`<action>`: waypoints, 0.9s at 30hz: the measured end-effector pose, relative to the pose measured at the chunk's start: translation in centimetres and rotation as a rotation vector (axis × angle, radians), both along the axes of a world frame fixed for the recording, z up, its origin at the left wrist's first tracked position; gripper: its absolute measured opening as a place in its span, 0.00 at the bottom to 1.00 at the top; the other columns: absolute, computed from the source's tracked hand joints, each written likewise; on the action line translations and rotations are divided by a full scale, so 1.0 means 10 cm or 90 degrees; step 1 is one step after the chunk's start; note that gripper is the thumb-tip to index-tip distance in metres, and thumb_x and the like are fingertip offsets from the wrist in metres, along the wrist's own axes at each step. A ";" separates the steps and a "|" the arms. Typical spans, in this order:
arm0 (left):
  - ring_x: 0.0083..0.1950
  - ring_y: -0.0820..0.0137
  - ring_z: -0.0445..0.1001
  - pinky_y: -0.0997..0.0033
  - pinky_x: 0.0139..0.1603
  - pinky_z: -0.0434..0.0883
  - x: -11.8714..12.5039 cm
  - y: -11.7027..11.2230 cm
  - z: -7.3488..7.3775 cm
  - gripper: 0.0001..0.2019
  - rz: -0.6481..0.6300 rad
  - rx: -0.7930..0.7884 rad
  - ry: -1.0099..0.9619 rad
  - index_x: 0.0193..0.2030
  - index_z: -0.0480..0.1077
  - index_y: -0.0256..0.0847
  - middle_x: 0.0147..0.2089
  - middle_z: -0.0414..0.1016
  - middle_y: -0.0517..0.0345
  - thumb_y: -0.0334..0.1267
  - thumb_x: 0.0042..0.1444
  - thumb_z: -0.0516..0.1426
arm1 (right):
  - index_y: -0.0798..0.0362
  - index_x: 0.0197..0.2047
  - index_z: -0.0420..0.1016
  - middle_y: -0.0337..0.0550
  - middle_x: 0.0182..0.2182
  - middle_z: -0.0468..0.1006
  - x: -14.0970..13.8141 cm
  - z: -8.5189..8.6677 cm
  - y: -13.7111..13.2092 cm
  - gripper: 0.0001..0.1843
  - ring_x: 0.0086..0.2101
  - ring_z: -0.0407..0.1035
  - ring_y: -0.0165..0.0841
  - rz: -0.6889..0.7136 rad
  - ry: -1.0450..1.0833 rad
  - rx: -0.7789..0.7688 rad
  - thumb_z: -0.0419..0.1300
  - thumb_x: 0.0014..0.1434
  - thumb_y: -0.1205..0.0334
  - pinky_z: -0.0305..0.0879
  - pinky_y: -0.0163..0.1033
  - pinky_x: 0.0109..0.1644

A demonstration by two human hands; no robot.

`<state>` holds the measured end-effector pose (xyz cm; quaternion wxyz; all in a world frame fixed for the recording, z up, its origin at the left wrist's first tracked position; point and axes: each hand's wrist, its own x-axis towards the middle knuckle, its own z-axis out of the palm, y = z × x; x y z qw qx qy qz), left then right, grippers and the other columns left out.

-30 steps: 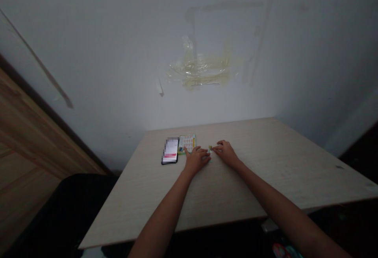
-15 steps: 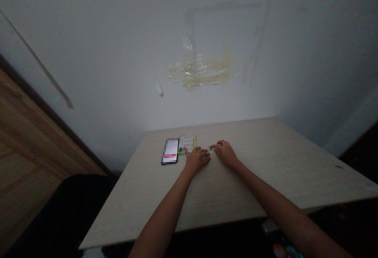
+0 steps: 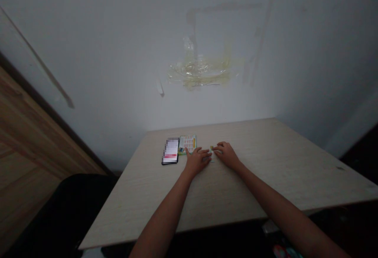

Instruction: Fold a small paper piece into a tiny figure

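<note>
Both my hands rest on a pale wooden table near its far edge. My left hand lies palm down with its fingers stretched flat, over something small that I cannot make out. My right hand sits just to its right, fingertips pinched at a tiny yellow-green piece between the two hands. A small colourful printed card lies just left of my left hand. A dark phone with a lit screen lies left of the card.
A white wall rises right behind the table, with old yellowed tape stuck on it. A wooden panel stands at the left. A dark seat or cloth lies below the table's left corner.
Hardly anything has moved. My fingertips have shifted slightly around the tiny piece; phone and card stay put.
</note>
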<state>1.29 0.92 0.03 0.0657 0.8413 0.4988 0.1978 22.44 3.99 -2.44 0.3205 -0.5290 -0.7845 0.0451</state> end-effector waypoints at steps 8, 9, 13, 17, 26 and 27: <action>0.68 0.56 0.59 0.20 0.62 0.26 0.00 0.00 0.00 0.14 0.002 -0.007 -0.009 0.54 0.71 0.68 0.63 0.71 0.69 0.50 0.63 0.55 | 0.48 0.43 0.82 0.47 0.45 0.74 -0.04 0.03 -0.01 0.11 0.47 0.67 0.37 -0.021 0.008 -0.008 0.60 0.61 0.56 0.61 0.42 0.55; 0.68 0.56 0.59 0.20 0.62 0.26 0.00 0.01 0.00 0.14 0.001 -0.008 -0.012 0.54 0.71 0.68 0.63 0.71 0.69 0.50 0.63 0.55 | 0.48 0.43 0.82 0.47 0.45 0.75 -0.04 0.03 -0.01 0.11 0.47 0.67 0.37 -0.024 0.008 -0.007 0.61 0.61 0.56 0.61 0.42 0.55; 0.68 0.55 0.59 0.19 0.62 0.27 0.00 0.02 -0.01 0.14 -0.001 -0.011 -0.009 0.54 0.71 0.67 0.63 0.71 0.69 0.50 0.63 0.55 | 0.48 0.41 0.82 0.47 0.44 0.75 -0.05 0.04 0.02 0.10 0.46 0.67 0.37 -0.028 0.016 -0.016 0.63 0.58 0.57 0.61 0.42 0.56; 0.68 0.54 0.59 0.19 0.62 0.28 0.00 0.02 -0.02 0.14 0.008 -0.010 0.007 0.55 0.70 0.67 0.63 0.71 0.69 0.51 0.62 0.55 | 0.48 0.42 0.83 0.47 0.44 0.74 -0.03 0.05 0.02 0.11 0.47 0.67 0.38 -0.011 0.022 -0.030 0.64 0.56 0.58 0.61 0.42 0.56; 0.68 0.55 0.59 0.19 0.62 0.29 0.00 -0.01 0.02 0.14 0.016 -0.017 0.007 0.55 0.70 0.68 0.63 0.71 0.69 0.51 0.62 0.55 | 0.48 0.46 0.81 0.48 0.48 0.73 0.02 0.05 0.00 0.16 0.50 0.66 0.39 0.020 0.003 -0.045 0.65 0.54 0.56 0.60 0.43 0.58; 0.68 0.55 0.59 0.19 0.62 0.29 0.01 -0.01 0.02 0.14 0.019 -0.022 0.008 0.55 0.70 0.67 0.63 0.71 0.69 0.51 0.62 0.55 | 0.48 0.47 0.81 0.49 0.49 0.73 0.03 0.05 -0.01 0.17 0.51 0.66 0.40 0.026 -0.002 -0.048 0.65 0.53 0.55 0.60 0.44 0.58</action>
